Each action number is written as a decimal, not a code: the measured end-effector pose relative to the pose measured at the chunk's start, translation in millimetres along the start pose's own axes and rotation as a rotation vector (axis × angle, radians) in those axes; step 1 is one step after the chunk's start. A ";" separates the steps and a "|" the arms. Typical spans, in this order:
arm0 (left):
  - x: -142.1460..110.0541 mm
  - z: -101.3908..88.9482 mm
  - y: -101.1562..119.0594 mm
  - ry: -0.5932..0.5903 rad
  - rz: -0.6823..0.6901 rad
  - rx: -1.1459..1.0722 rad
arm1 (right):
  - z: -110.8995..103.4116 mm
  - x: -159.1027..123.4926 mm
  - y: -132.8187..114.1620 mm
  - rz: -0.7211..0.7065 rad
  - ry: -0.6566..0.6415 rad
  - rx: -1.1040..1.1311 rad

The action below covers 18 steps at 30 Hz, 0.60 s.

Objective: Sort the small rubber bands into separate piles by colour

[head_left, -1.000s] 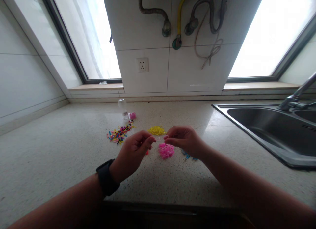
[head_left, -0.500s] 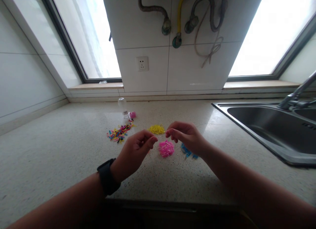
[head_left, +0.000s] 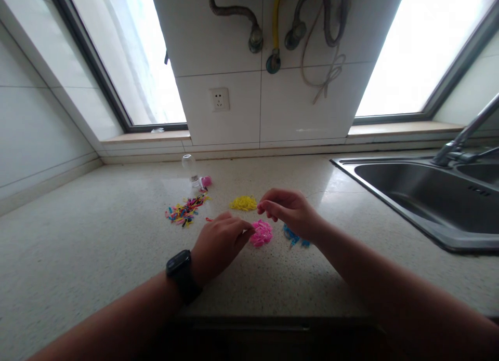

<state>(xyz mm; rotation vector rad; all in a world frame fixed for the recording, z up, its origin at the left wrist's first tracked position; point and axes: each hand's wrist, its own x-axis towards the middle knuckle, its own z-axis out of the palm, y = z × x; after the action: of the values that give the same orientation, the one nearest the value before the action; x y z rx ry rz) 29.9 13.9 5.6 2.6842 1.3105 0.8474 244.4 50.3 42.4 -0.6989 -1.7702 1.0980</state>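
My left hand (head_left: 224, 242), with a dark watch on its wrist, is palm down at the left edge of a pile of small pink rubber bands (head_left: 261, 233). Its fingers are pinched together at the pile; whatever is between them is hidden. Just right of a pile of yellow rubber bands (head_left: 243, 203) hovers my right hand (head_left: 286, 210), thumb and fingers closed, its contents too small to make out. Under its wrist lies a partly covered pile of blue rubber bands (head_left: 292, 236). A single red band (head_left: 209, 219) shows beyond my left hand.
A mixed-colour heap of bands (head_left: 185, 211) lies on the left of the speckled counter (head_left: 117, 246). Behind it are a clear bottle (head_left: 189, 169) and a pink cap (head_left: 206, 181). A steel sink (head_left: 413, 195) with a tap (head_left: 463, 137) is at right.
My left hand has turned palm down and lowered to the pink pile. The red band beyond it has come into sight. My right hand stays nearly where it was; the view shifts slightly.
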 end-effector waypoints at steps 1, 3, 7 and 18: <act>0.8 1.3 -0.2 -0.020 -0.021 0.013 | 0.1 0.0 0.3 0.005 -0.002 -0.001; 2.4 3.0 0.2 -0.066 -0.056 0.046 | 0.3 0.1 0.9 0.015 -0.011 -0.007; 4.0 3.3 2.0 -0.134 -0.067 0.074 | 0.2 0.8 1.1 0.006 -0.030 -0.028; -3.0 4.3 0.4 -0.027 -0.087 -0.007 | -1.0 1.6 0.1 0.016 -0.005 0.004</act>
<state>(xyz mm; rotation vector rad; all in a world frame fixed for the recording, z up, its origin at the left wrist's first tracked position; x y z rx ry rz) 30.7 12.2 0.7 2.6022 1.4038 0.8023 244.6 52.0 43.2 -0.7094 -1.7697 1.1142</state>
